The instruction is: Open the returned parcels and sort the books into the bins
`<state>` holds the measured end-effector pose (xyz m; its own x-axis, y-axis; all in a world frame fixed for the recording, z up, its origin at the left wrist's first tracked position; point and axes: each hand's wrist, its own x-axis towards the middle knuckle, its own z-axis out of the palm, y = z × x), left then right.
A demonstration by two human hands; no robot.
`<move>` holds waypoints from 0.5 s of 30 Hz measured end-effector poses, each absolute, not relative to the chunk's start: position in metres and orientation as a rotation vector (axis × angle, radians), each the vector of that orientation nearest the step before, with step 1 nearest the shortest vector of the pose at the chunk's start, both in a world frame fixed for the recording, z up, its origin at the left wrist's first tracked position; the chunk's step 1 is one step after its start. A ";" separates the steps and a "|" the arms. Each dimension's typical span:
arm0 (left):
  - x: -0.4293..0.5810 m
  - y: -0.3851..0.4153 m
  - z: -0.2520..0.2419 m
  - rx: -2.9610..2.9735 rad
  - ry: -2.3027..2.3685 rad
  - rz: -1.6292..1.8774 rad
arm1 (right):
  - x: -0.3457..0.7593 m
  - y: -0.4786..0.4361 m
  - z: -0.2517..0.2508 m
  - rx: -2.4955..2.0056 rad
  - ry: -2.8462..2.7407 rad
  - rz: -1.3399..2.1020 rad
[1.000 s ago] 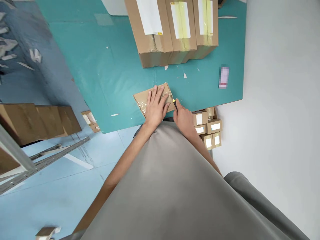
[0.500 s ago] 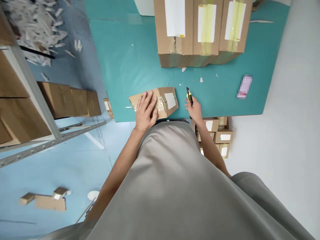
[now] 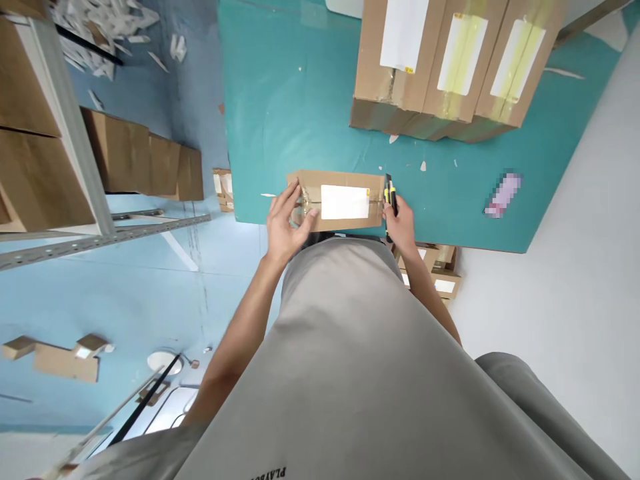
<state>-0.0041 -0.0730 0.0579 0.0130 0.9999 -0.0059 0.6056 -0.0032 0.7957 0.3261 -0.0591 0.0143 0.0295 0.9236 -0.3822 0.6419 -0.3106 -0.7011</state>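
A small cardboard box (image 3: 377,200) with a white label on its upper face lies at the near edge of the green table (image 3: 280,127). My left hand (image 3: 289,223) is on the box's left end, fingers spread over the taped edge and thumb on top. In my right hand (image 3: 400,223) is a yellow and black box cutter (image 3: 391,199), held upright against the right end of the box. The cutter's dark tip points away from me.
Three large taped boxes (image 3: 393,97) stand side by side at the back of the table. A blurred pink item (image 3: 503,195) lies to the right. Shelving (image 3: 75,127) with boxes is at the left, and more boxes (image 3: 445,283) sit below the table's edge.
The small box has turned so its labelled face shows on top. My right hand with the cutter now meets its right end. The view has shifted, moving the table rightward.
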 end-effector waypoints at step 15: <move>0.031 -0.042 -0.025 1.402 1.345 0.769 | 0.312 -0.033 0.119 -2.336 -2.235 0.833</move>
<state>0.0309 -0.0420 -0.0246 0.1776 0.9656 -0.1898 0.3261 0.1242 0.9371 0.3120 -0.0331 0.1193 -0.0110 0.8790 -0.4767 0.9765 -0.0931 -0.1943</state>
